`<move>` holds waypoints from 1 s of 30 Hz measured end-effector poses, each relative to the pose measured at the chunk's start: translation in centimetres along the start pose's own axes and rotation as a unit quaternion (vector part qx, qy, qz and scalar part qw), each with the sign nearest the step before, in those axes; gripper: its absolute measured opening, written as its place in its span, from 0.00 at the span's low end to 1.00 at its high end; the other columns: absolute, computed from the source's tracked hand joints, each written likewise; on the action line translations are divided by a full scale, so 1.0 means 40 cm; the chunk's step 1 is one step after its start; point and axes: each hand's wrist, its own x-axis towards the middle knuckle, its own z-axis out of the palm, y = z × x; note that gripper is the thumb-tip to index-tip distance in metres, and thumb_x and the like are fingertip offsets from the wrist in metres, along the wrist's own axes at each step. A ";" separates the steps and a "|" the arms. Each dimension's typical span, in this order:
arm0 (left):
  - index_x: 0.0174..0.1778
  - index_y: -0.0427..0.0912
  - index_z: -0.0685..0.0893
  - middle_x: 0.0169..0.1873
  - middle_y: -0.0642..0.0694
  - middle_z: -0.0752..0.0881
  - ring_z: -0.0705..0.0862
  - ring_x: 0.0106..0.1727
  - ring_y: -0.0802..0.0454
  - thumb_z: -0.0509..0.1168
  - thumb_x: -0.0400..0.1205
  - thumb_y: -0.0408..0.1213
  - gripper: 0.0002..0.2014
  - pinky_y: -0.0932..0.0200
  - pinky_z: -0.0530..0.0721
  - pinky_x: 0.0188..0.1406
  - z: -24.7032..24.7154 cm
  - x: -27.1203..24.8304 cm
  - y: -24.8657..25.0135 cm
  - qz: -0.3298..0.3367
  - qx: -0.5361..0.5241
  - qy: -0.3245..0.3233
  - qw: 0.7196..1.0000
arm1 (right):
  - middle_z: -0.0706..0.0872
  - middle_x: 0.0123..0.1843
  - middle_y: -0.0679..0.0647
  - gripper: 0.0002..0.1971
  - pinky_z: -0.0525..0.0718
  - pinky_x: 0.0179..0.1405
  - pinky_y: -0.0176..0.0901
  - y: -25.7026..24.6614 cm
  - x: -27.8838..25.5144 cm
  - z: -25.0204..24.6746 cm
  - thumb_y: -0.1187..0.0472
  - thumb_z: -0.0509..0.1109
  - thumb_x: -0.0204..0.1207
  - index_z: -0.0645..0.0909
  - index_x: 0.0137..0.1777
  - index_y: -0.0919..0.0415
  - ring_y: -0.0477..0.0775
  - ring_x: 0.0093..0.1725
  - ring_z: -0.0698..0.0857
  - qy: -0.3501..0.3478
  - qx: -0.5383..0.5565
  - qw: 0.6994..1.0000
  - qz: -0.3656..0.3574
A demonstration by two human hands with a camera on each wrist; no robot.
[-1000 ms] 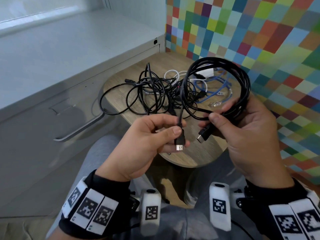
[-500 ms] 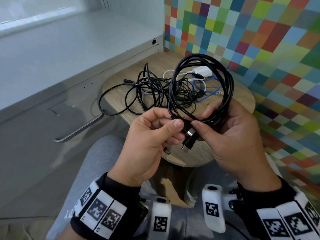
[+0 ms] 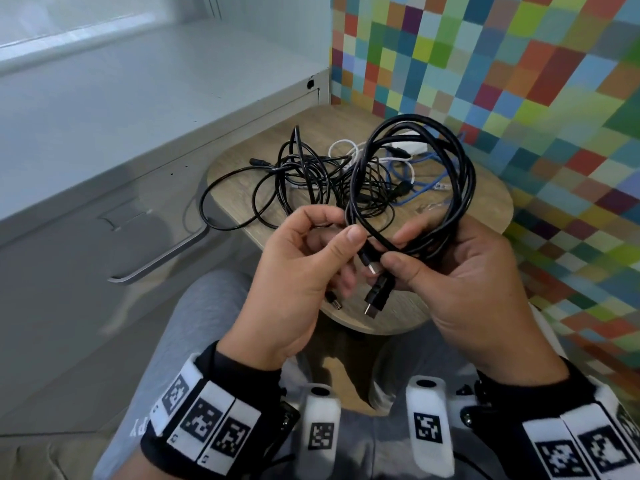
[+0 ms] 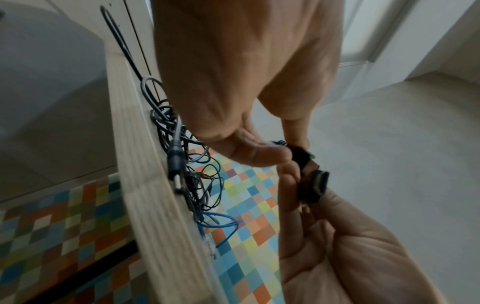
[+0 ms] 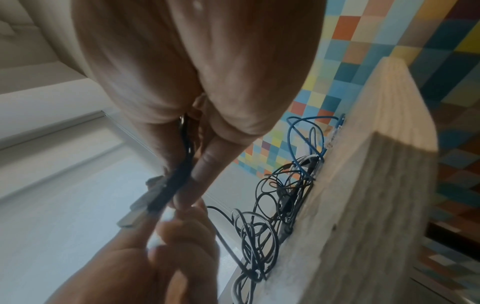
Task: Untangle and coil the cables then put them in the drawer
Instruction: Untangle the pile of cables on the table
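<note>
- Beside the wooden counter (image 3: pixel 485 188), on its left, stands the grey cabinet with the drawer (image 3: pixel 86 237) and its long handle (image 3: pixel 159 258); the drawer front looks closed, so nothing has gone in yet.
- Behind the counter and to its right runs a wall of coloured squares (image 3: pixel 519 81).
- On the counter lies the tangled pile (image 3: pixel 311 178) of thin black cables, with a white cable (image 3: pixel 341 147) and a blue cable (image 3: pixel 412 181) mixed in toward its far side; one black barrel plug (image 4: pixel 175 162) lies at its near edge.
- Above the counter's near edge I hold the coiled black cable (image 3: pixel 415 174), thicker than the rest, its loops standing upright.
- My right hand (image 3: pixel 460 282) is closed around the bottom of the coil, thumb pinning the strands together just above one flat plug (image 3: pixel 375 299) that hangs down.
- My left hand (image 3: pixel 294 275) pinches the same cable near its other end, thumb against forefinger, just left of my right thumb.
- I judge this cable light but springy: the loops will want to open, so the bundled crossing under my right thumb is the place to hold.
- The plugs are hard and should not be bent at the neck.
- The thin cables in the pile will be limp and snag easily; I would lift them by a free end.
</note>
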 end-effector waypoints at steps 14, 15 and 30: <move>0.43 0.42 0.86 0.42 0.30 0.85 0.85 0.29 0.55 0.75 0.77 0.43 0.08 0.66 0.87 0.32 0.013 -0.011 -0.014 0.015 -0.063 -0.004 0.998 | 0.94 0.49 0.66 0.11 0.93 0.46 0.54 -0.004 -0.007 0.024 0.61 0.80 0.66 0.92 0.48 0.59 0.67 0.48 0.95 -0.019 0.120 0.989 0.079; 0.43 0.42 0.85 0.40 0.31 0.85 0.85 0.28 0.55 0.73 0.76 0.44 0.09 0.65 0.87 0.30 0.016 -0.011 -0.013 0.016 -0.070 0.004 0.997 | 0.94 0.49 0.66 0.11 0.93 0.46 0.54 -0.006 -0.008 0.029 0.61 0.80 0.65 0.92 0.49 0.59 0.66 0.47 0.95 -0.025 0.133 0.988 0.080; 0.60 0.29 0.81 0.44 0.32 0.86 0.84 0.38 0.43 0.72 0.81 0.27 0.13 0.51 0.85 0.41 -0.008 0.001 -0.017 0.059 -0.046 -0.034 0.997 | 0.92 0.37 0.65 0.10 0.92 0.38 0.51 -0.017 -0.002 0.044 0.61 0.74 0.74 0.83 0.52 0.64 0.62 0.34 0.92 0.047 0.071 0.996 0.023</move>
